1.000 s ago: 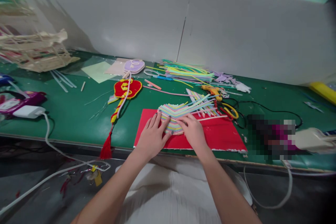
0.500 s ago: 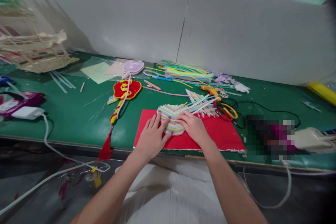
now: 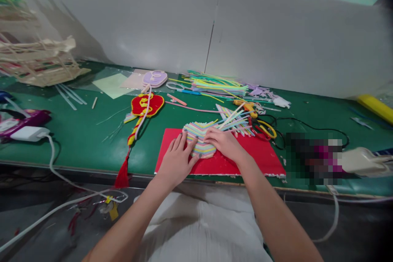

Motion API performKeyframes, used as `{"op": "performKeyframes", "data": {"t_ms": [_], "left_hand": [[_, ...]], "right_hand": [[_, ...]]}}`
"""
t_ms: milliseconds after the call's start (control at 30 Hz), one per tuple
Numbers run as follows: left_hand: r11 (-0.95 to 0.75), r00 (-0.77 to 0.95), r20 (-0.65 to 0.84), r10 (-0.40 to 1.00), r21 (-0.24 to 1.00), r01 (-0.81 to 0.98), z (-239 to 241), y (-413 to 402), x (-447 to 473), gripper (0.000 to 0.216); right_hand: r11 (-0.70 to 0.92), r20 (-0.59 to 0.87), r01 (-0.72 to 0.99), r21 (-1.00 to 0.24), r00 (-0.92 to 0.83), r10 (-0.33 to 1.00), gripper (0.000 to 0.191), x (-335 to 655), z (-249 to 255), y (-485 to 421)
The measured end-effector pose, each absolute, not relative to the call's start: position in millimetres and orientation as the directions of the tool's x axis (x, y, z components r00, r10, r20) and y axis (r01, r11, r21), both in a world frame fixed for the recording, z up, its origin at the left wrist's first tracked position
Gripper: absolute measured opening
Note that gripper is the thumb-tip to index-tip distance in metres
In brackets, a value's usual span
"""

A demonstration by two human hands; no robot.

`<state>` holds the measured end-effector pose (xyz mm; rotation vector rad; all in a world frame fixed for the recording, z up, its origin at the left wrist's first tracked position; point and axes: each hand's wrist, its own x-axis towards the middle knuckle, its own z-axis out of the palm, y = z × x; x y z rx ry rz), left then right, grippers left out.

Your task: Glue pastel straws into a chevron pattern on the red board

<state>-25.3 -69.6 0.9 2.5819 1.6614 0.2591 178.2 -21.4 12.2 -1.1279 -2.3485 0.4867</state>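
Note:
A heart-shaped piece of pastel strips [image 3: 199, 137] lies on a red sheet [image 3: 260, 157] near the front edge of the green table [image 3: 82, 135]. Loose strip ends [image 3: 238, 120] stick out from it to the right. My left hand [image 3: 176, 159] lies flat on the piece's lower left side, fingers spread. My right hand [image 3: 224, 143] presses down on its right half, fingers stretched towards the middle. Neither hand holds anything.
A red and yellow ornament with a red tassel [image 3: 144, 108] lies left of the sheet. Behind are a bundle of coloured strips [image 3: 221, 86], a lilac piece [image 3: 155, 77], an orange glue gun [image 3: 247, 107], yellow-handled scissors [image 3: 267, 129] and black cable. A white charger [image 3: 29, 133] sits far left.
My right hand has slid left and slightly up over the striped piece. The left hand has stayed where it was.

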Motion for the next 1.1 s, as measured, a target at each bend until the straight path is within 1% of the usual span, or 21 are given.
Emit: {"op": "performKeyframes", "data": {"t_ms": [133,233,300,433,567,700,833,933,1100], "left_hand": [[-0.420,0.407,0.112,0.906,0.146,0.895,-1.1,-69.3,-25.7,0.055],[-0.425,0.408,0.130,0.904,0.150,0.893,-2.9,-69.4,-26.3,0.055],[-0.428,0.408,0.146,0.901,0.151,0.891,-3.9,-69.7,-26.8,0.055],[-0.434,0.411,0.161,0.897,0.153,0.888,-3.9,-70.3,-27.4,0.055],[-0.452,0.430,0.157,0.889,0.154,0.879,-2.2,-70.6,-27.4,0.053],[-0.445,0.425,0.150,0.893,0.148,0.883,-1.8,-70.7,-27.1,0.052],[-0.448,0.427,0.154,0.891,0.145,0.882,-1.7,-70.6,-26.9,0.051],[-0.451,0.429,0.161,0.889,0.148,0.880,-1.8,-70.4,-27.1,0.051],[-0.456,0.430,0.172,0.886,0.154,0.877,-3.9,-70.0,-27.9,0.052]], "right_hand": [[0.615,0.256,0.599,-0.513,-0.577,0.776,0.018,180.5,14.0,-16.0],[0.607,0.252,0.602,-0.519,-0.571,0.781,0.020,181.5,14.5,-16.9],[0.573,0.261,0.617,-0.539,-0.525,0.810,0.019,181.6,14.3,-19.9],[0.487,0.286,0.616,-0.619,-0.401,0.870,0.016,179.5,11.9,-26.0],[0.447,0.282,0.607,-0.656,-0.353,0.892,0.012,176.5,8.7,-28.4],[0.415,0.309,0.648,-0.639,-0.278,0.910,0.010,180.9,6.6,-33.0],[0.393,0.374,0.698,-0.599,-0.191,0.908,0.015,195.3,2.5,-39.3],[0.388,0.412,0.697,-0.603,-0.144,0.900,0.018,205.5,-3.0,-40.5],[0.362,0.433,0.695,-0.621,-0.081,0.898,0.019,210.2,-13.6,-36.0]]}}
